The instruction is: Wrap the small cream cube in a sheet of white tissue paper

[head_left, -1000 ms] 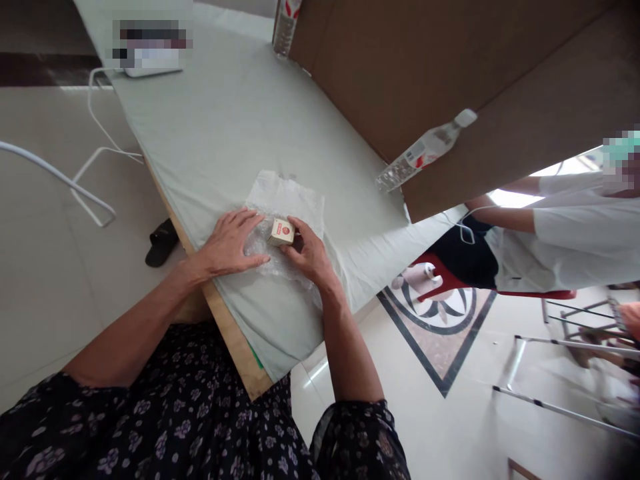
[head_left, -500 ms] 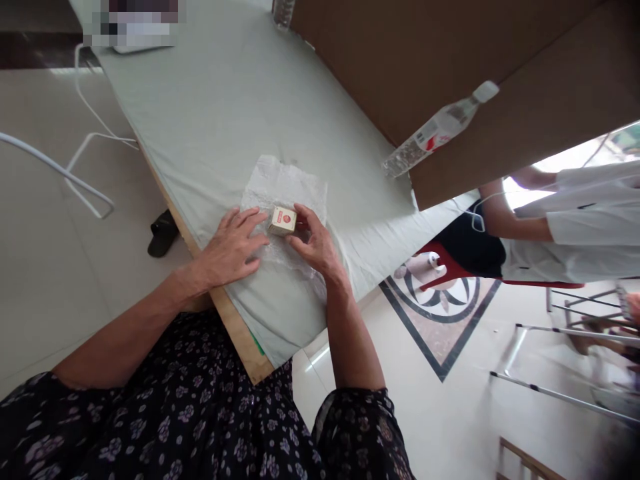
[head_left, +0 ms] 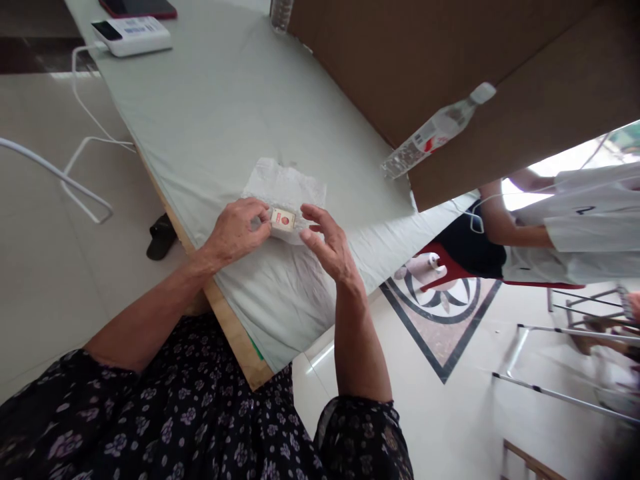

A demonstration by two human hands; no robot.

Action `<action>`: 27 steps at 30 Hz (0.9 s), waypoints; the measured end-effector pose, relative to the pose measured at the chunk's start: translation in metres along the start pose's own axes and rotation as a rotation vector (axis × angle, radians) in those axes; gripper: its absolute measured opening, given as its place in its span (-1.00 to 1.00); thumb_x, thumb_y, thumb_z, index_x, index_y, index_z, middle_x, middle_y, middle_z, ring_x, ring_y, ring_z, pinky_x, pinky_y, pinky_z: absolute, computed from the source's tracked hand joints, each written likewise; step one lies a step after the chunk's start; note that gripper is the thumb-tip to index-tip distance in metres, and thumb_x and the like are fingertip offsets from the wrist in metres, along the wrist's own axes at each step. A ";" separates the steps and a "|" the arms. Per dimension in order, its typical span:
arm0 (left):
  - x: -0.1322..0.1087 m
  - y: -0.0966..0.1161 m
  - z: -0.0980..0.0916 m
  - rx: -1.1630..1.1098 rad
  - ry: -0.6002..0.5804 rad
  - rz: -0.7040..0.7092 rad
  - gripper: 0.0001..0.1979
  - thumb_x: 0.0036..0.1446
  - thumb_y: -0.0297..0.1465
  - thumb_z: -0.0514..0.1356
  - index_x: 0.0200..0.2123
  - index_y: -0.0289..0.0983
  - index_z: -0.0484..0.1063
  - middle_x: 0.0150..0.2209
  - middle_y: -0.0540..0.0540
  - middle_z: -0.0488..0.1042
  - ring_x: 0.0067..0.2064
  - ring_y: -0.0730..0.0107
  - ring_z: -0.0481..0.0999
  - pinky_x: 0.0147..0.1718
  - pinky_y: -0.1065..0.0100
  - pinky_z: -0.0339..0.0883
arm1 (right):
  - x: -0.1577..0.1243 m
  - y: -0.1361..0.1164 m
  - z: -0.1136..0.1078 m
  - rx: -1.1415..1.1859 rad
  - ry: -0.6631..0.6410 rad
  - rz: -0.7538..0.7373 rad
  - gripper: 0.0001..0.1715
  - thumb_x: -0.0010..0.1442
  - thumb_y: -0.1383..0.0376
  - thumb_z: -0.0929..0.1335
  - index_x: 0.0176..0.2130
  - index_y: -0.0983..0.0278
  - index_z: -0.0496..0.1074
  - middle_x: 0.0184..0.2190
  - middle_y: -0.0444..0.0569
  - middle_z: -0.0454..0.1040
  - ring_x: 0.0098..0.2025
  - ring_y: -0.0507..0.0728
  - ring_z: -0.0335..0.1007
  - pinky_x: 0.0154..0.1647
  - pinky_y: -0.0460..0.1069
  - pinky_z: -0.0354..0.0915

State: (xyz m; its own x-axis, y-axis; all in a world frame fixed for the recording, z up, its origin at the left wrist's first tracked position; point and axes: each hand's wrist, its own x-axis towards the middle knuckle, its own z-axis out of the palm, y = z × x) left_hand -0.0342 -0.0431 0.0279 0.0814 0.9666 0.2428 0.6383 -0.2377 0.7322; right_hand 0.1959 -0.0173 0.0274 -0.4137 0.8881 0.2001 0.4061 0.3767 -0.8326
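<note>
A small cream box [head_left: 283, 219] with a red print lies on a translucent bubble-wrap sheet [head_left: 287, 185] on the cloth-covered table. The near part of the sheet is folded up against the box's near side. My left hand [head_left: 239, 230] is at the box's left end, its thumb and fingers pinched on the edge of the wrap. To the right of the box my right hand [head_left: 327, 243] is open, with thumb and fingers apart and nothing between them.
A clear plastic bottle [head_left: 437, 131] leans by a large brown cardboard panel [head_left: 400, 60]. A white power bank [head_left: 132, 36] with a cable and a dark phone [head_left: 139, 7] lie at the far left. A person in a white shirt [head_left: 590, 213] sits at the right.
The near part of the wrap has come up to the box. My left hand has closed from spread fingers into a pinch. My right hand has moved slightly right, away from the box.
</note>
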 end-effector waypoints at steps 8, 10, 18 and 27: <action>0.006 -0.010 -0.003 -0.014 -0.072 0.050 -0.83 0.05 -0.25 0.30 -0.31 -0.20 0.51 0.06 -0.17 0.64 0.10 0.02 0.60 0.16 0.03 0.45 | 0.015 0.007 0.017 -0.137 0.041 -0.059 -0.84 0.31 0.16 0.41 -0.31 0.14 0.47 0.11 0.01 0.60 0.17 0.21 0.53 0.24 0.21 0.41; 0.007 -0.010 -0.004 -0.012 -0.086 0.064 -0.82 0.05 -0.25 0.32 -0.30 -0.20 0.52 0.14 -0.19 0.61 0.17 0.00 0.57 0.24 -0.01 0.39 | 0.018 0.008 0.019 -0.114 0.049 -0.055 -0.83 0.31 0.14 0.42 -0.31 0.13 0.47 0.10 0.01 0.61 0.15 0.20 0.54 0.21 0.19 0.42; 0.014 -0.008 0.010 -0.324 -0.037 -0.087 -0.81 0.14 -0.22 0.26 -0.38 -0.22 0.48 -0.01 -0.20 0.69 0.05 0.10 0.64 0.04 0.14 0.47 | 0.022 0.003 0.018 -0.084 0.054 -0.039 -0.69 0.36 0.01 0.39 -0.31 0.14 0.47 -0.03 -0.02 0.65 0.04 0.18 0.58 0.15 0.13 0.43; 0.013 -0.010 0.017 -0.382 0.037 -0.085 -0.77 0.14 -0.22 0.27 -0.44 -0.24 0.42 -0.12 -0.21 0.69 -0.01 0.16 0.66 -0.01 0.21 0.47 | 0.018 0.004 0.031 -0.051 0.158 -0.012 -0.73 0.35 0.05 0.38 -0.31 0.15 0.44 -0.07 -0.02 0.65 -0.04 0.17 0.57 0.07 0.09 0.44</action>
State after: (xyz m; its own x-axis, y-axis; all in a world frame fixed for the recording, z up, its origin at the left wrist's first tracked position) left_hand -0.0263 -0.0267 0.0129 0.0084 0.9821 0.1883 0.3103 -0.1816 0.9331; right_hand 0.1647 -0.0078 0.0112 -0.2870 0.9124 0.2918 0.4444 0.3967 -0.8032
